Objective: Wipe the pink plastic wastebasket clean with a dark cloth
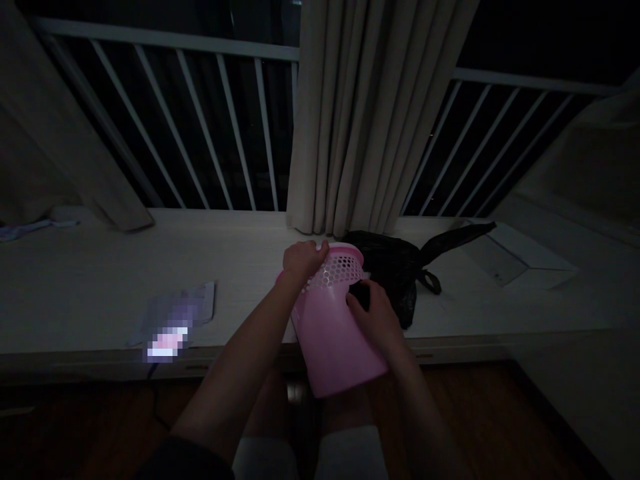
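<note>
L hand (301,259) has its grip closed round the far rim of the pink bin (333,337), which is held tilted over the front edge of the surface (100,280), mouth facing away. R hand (375,315) lies on the bin's side, fingers curled at sth dark by the rim; can't tell if its grip holds it. Black bag (395,267) sits knotted on the surface just behind the bin. Looks like bag is out & tied, bin not yet set down

Left hand (303,259): raised, fingers curled tight, knuckles up.
Right hand (374,315): lower, palm down, fingers bent; closure unclear in dim light.
Forearms: bare, both extended forward, converging toward the hands.
Spacing: hands near, not touching.
</note>
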